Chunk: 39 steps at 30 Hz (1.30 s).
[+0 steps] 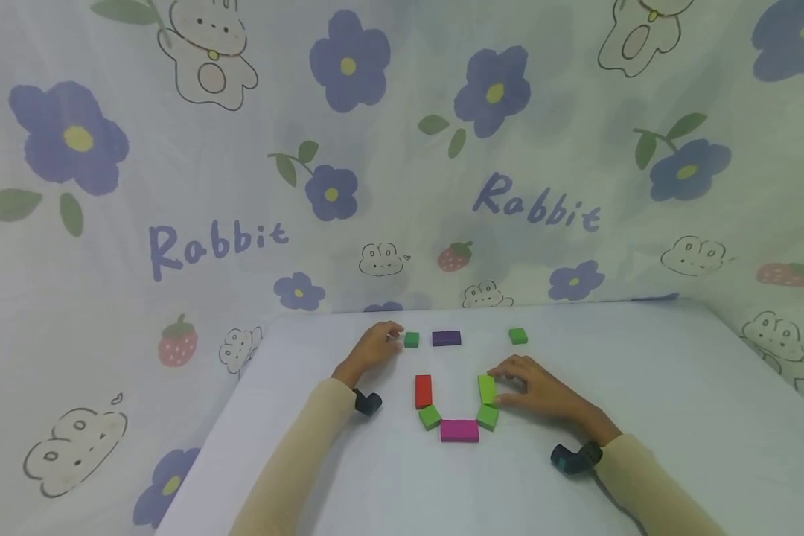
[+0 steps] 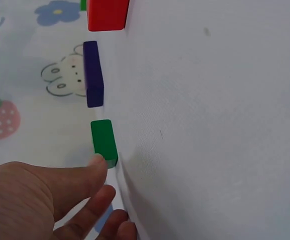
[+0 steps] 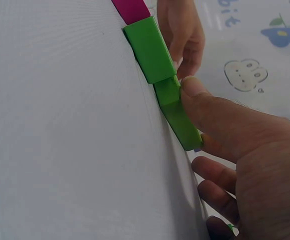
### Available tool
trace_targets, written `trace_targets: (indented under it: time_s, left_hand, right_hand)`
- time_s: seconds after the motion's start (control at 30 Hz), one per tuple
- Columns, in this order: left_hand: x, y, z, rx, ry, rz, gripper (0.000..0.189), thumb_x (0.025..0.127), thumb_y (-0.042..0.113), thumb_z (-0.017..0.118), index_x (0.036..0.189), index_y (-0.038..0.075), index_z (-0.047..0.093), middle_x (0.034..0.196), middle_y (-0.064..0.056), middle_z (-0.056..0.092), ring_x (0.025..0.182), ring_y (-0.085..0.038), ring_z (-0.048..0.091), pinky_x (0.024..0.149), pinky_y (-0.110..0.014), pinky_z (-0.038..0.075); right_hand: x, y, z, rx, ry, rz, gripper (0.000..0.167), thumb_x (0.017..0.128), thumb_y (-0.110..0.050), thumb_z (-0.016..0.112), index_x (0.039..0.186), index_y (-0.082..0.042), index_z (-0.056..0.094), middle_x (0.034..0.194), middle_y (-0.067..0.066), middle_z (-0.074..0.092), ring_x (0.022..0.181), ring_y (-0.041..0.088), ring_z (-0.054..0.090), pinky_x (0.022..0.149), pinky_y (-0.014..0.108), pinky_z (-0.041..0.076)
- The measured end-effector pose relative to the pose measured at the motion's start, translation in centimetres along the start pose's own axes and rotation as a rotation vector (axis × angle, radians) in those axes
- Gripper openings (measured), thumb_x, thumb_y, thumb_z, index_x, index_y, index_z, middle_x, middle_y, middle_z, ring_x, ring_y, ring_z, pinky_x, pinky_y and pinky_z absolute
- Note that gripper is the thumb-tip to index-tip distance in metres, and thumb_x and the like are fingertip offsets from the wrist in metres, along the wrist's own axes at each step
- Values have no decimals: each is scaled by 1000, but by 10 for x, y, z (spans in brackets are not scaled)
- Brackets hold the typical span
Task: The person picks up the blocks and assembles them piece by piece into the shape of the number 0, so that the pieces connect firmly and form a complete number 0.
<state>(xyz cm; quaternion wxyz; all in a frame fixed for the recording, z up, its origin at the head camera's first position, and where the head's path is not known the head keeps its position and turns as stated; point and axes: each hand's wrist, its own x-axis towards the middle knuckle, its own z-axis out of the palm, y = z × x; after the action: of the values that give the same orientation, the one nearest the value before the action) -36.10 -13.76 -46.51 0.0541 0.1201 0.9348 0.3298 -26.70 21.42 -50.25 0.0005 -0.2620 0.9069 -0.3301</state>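
My right hand (image 1: pixel 539 388) pinches a lime green block (image 1: pixel 486 389) lengthwise, index finger at its far end and thumb at its near end. This block is the right side of a U-shaped row. The row goes on through a green block (image 1: pixel 487 417), a magenta block (image 1: pixel 459 430), another green block (image 1: pixel 430 418) and a red block (image 1: pixel 423 391). Beside a small dark green block (image 1: pixel 412 339) is my left hand (image 1: pixel 375 345), fingers loosely bent. In the left wrist view its thumb tip overlaps the near end of that dark green block (image 2: pixel 104 140).
A purple block (image 1: pixel 446 339) lies right of the dark green one, and a loose green block (image 1: pixel 518 336) farther right. The white table (image 1: pixel 643 372) ends at a hanging cloth (image 1: pixel 402 149) printed with rabbits and flowers. Dark wrist cameras (image 1: pixel 576 458) sit on both wrists.
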Motion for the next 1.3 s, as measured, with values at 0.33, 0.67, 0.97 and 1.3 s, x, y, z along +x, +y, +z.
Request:
trace_targets:
  time_s: [0.33,0.67,0.97,1.3]
  left_hand:
    - [9,3,6,10,-22,-9,39,95,14,64,134,9,58,128,-11,63,124,-30,57,108,-48,45]
    - [12,2,7,50,-19,35,38,95,14,65,131,6,60,127,-13,64,123,-31,57,109,-47,45]
    - [7,2,7,25,-14,9,35,94,14,65,128,6,62,125,-13,64,122,-31,57,108,-48,45]
    - [-1,5,7,-29,-40,-29,33,95,17,66,127,11,62,127,-10,63,120,-28,58,107,-48,46]
  right_hand:
    - [0,3,-1,2,-4,3,52,84,-56,73,128,-28,65,126,-12,62,126,20,51,108,52,45]
    - [1,3,0,-13,9,-15,49,86,-51,73,127,-27,65,125,-10,64,124,22,52,106,54,46]
    - [1,1,2,24,-8,-2,51,85,-54,73,127,-27,65,126,-9,63,124,22,52,106,53,46]
    - [0,1,0,9,-4,0,53,84,-56,73,127,-27,65,125,-11,62,125,20,52,107,52,45]
